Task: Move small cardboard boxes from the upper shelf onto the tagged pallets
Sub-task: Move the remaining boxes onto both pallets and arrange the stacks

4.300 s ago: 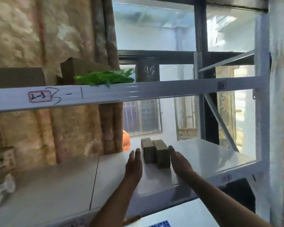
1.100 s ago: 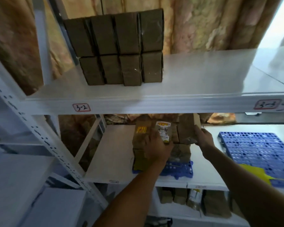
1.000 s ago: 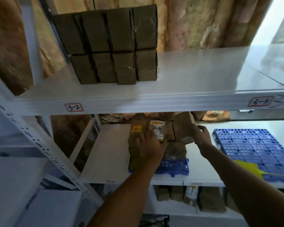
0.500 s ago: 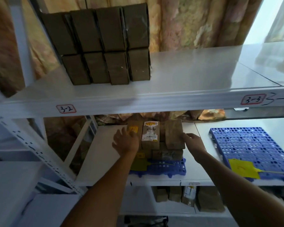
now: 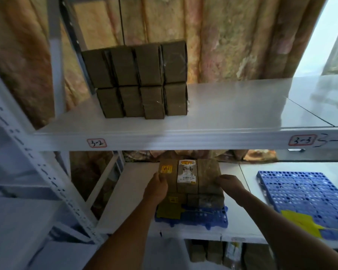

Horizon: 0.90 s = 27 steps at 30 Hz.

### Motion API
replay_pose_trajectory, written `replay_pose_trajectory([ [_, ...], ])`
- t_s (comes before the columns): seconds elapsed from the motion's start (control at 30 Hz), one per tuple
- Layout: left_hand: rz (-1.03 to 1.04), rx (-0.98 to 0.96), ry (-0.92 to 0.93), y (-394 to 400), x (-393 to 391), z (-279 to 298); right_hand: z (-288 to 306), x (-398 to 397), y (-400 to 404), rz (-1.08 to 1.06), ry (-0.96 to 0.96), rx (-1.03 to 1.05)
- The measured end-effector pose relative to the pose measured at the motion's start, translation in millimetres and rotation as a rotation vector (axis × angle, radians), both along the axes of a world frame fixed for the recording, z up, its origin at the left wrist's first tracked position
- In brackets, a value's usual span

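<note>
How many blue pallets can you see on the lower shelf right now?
2. One blue pallet sits under the box stack between the hands; the other pallet lies to the right, carrying a yellow tag. Others may lie outside the frame.
</note>
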<state>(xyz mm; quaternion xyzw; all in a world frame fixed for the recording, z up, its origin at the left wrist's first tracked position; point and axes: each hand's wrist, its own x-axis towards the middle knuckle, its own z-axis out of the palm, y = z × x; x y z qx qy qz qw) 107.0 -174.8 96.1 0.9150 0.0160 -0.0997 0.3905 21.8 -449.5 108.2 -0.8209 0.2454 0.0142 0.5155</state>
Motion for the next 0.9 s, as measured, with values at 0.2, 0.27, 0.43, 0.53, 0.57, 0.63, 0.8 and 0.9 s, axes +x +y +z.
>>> replay_pose_trajectory([
  [0.2,-0.043,-0.015,-0.051,7,-24,21,29,-27,13,0.009,-0.035,-0.096],
  [0.27,-0.073,-0.017,-0.072,9,-34,36,42,-40,17,0.007,-0.048,-0.126],
  [0.43,-0.203,0.004,-0.166,26,-74,88,83,-81,41,0.113,-0.152,-0.173],
  [0.53,-0.317,0.005,-0.260,43,-111,126,116,-110,69,0.207,-0.248,-0.254],
  [0.57,-0.344,-0.012,-0.309,47,-123,135,126,-119,80,0.220,-0.273,-0.280],
  [0.63,-0.367,-0.071,-0.445,59,-145,160,149,-135,105,0.238,-0.338,-0.343],
  [0.8,-0.219,-0.453,-0.635,84,-184,206,200,-153,158,0.237,-0.558,-0.407],
  [0.9,-0.085,-0.562,-0.656,98,-180,235,224,-150,181,0.156,-0.696,-0.442],
])
